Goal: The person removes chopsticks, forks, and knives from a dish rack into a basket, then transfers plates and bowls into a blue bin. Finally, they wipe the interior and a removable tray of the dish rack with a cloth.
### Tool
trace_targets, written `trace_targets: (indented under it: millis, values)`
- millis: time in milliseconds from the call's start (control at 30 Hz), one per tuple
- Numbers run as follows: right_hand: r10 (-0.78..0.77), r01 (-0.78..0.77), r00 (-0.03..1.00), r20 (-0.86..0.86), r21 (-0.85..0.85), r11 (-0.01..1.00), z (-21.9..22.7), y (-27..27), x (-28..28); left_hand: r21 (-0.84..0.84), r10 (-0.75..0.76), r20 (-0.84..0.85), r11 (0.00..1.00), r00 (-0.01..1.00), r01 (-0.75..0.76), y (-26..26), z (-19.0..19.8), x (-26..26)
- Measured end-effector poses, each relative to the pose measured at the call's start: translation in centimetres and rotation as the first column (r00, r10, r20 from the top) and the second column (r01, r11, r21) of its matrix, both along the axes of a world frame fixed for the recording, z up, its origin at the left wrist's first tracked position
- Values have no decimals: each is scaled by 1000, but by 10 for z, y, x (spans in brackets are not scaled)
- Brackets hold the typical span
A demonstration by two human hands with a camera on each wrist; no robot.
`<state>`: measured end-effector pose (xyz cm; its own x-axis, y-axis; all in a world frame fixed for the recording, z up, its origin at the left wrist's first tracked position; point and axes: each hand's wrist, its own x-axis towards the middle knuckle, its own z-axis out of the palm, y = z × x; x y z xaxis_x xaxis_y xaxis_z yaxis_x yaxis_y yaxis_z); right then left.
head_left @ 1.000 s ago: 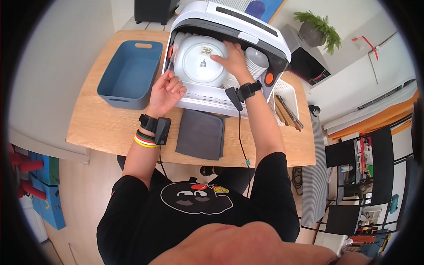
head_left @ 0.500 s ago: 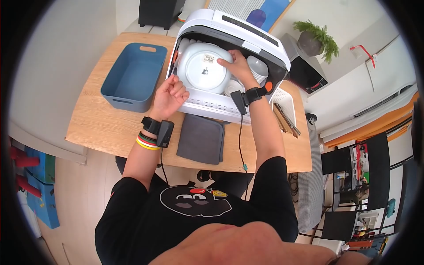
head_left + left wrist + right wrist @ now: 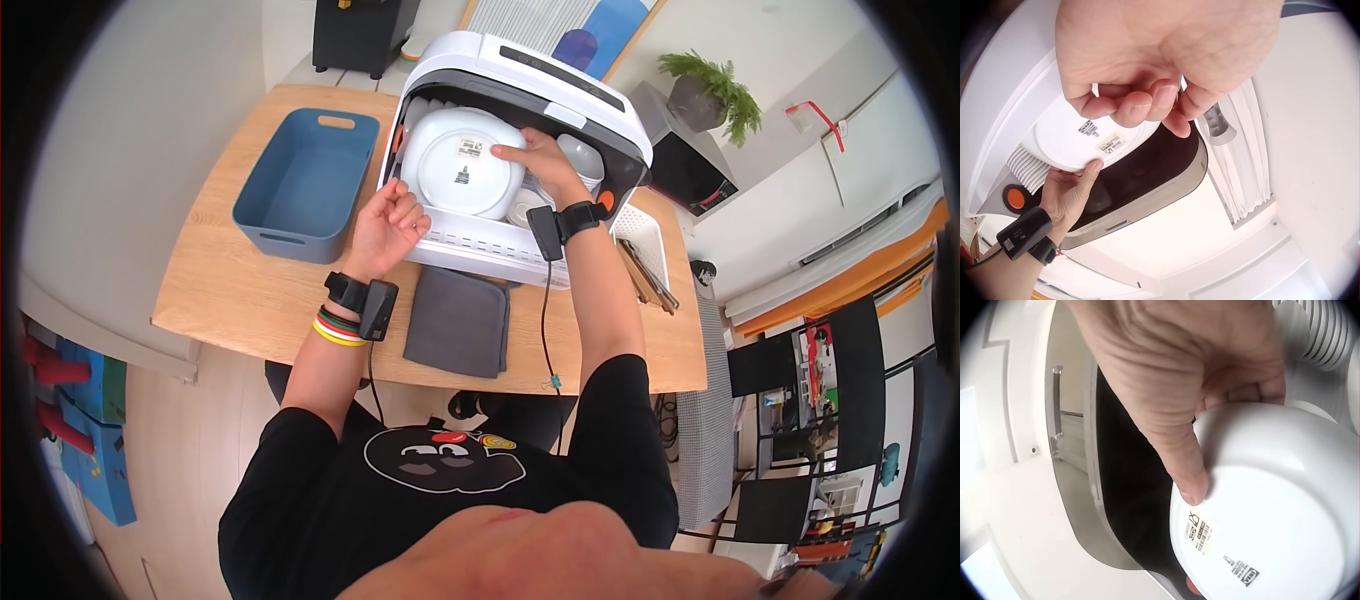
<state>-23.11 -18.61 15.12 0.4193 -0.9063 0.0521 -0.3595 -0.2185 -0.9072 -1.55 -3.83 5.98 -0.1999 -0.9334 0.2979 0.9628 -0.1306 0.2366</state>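
A white deep plate [image 3: 464, 163] stands on edge inside the open white countertop dishwasher [image 3: 450, 243], its underside and label facing me. My right hand [image 3: 549, 163] grips it at the upper right edge. In the right wrist view the thumb [image 3: 1191, 487] presses on the plate's base while the other fingers reach behind the rim. My left hand [image 3: 388, 228] is raised at the plate's lower left, by the dishwasher's front edge. Its fingers [image 3: 1132, 109] are loosely curled with nothing seen in them. Stacked white bowls [image 3: 580, 160] stand right of the plate.
A blue bin [image 3: 300, 180] sits left of the dishwasher on the wooden table [image 3: 240, 310]. A folded grey cloth [image 3: 457, 322] lies in front. At the right, a white basket [image 3: 645, 240] stands beside brown utensils [image 3: 648, 275]. Black cables hang from both wrist cameras.
My right hand has slid down the plate's right edge, and the plate's side wall now shows more along the top. The left hand keeps its curled pose. The head view has shifted slightly.
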Motion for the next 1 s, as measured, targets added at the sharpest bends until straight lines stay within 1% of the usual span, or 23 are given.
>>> trace_targets:
  millis: [67,100,167,300,467,667,900,967,1000]
  values:
    - [26,-33,997,78,88,996,4,7,3,27,7,0,1000,1000,-7,1,1,0]
    - [26,-32,996,80,86,996,1,5,3,25,6,2,1000,1000,-6,1,1,0]
    - [19,-29,990,143,65,997,-6,0,3,31,8,-3,999,1000,-8,1,1,0]
    - [8,-18,988,152,59,998,-3,5,6,12,-2,-9,1000,1000,2,0,-1,0]
    - [18,-39,968,249,79,996,-7,2,10,7,-11,-4,1000,1000,11,0,0,-1]
    - [-13,-5,960,280,63,998,-10,1,10,-6,-21,2,1000,1000,21,1,2,-1]
    - [-33,6,940,338,79,997,-8,1,10,29,-8,29,1000,1000,7,3,3,-3]
    - [-51,20,909,413,79,997,-4,3,10,43,-3,44,999,999,1,2,1,-3]
    - [-52,20,910,412,81,997,-1,5,9,45,-3,43,999,999,1,2,0,-3]
